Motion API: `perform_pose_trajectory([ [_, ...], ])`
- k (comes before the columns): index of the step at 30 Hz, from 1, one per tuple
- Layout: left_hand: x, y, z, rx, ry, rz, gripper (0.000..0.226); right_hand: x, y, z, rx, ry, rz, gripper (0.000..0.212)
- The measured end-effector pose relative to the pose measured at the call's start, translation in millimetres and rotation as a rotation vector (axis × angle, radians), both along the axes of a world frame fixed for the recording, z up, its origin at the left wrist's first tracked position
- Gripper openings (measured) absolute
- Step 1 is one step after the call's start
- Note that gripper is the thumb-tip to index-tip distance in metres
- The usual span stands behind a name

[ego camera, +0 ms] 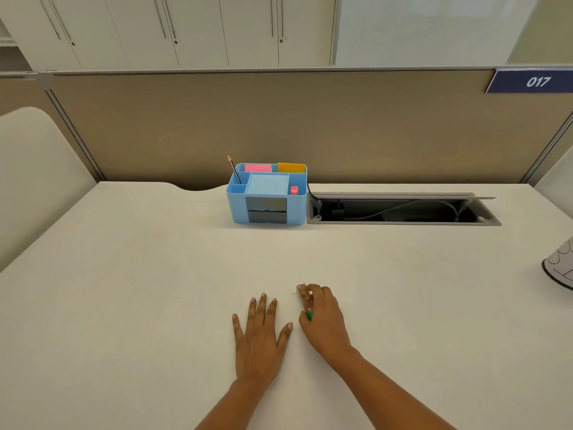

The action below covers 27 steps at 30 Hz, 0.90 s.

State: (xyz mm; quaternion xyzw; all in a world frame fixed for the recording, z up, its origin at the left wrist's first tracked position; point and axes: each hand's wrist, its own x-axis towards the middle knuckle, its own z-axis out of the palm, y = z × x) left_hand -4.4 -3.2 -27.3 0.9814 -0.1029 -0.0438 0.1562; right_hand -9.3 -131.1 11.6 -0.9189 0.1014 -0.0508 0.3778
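Two hands are low on the worktop [124, 274]. The left hand [259, 339] lies flat, fingers straight and spread, holding nothing. Just beside it is a small stick [301, 289] with a green end, down by the worktop. The right hand [325, 321] curls its fingers round it. The stick looks light, hard and a bit slippery, so pinching its long sides seems best.

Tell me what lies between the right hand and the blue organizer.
Head view: only bare desk separates the right hand, gripping a green-tipped item, from the blue organizer.
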Motion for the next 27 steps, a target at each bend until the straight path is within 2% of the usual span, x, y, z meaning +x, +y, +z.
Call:
perform_pose_trajectory([
  [1,-0.3,0.1,2.3,0.001,0.017,0.009,0.105,-0.7,1.6,0.7,0.039,0.008,-0.009,0.042],
  [2,-0.7,0.1,6.5,-0.010,0.031,0.016,0.099,-1.9,3.3,1.5,0.073,0.017,-0.020,0.042],
  [5,-2.0,-4.3,17.1,-0.142,0.088,0.059,0.059,-6.7,8.5,6.1,0.205,0.032,-0.067,0.042],
  [9,-6.4,-14.9,31.0,-0.479,0.093,0.134,0.044,-15.1,11.7,15.2,0.421,0.014,-0.109,0.039],
  [12,-14.4,-23.3,49.6,-0.825,0.212,0.228,0.028,-24.1,11.5,20.5,0.515,0.007,-0.125,0.036],
  [14,-19.1,-25.5,60.4,-0.953,0.318,0.287,0.025,-31.7,10.5,24.7,0.563,-0.008,-0.146,0.033],
  [18,-27.4,-23.8,66.9,-1.100,0.483,0.340,0.024,-48.4,12.4,35.3,0.574,-0.037,-0.148,0.023],
  [24,-39.4,-15.2,86.9,-1.236,0.413,0.347,0.014,-71.1,19.5,46.2,0.589,-0.021,-0.097,0.028],
  [27,-46.2,-8.8,96.5,-1.197,0.341,0.288,0.008,-77.0,18.4,55.4,0.641,-0.015,-0.069,0.018],
])
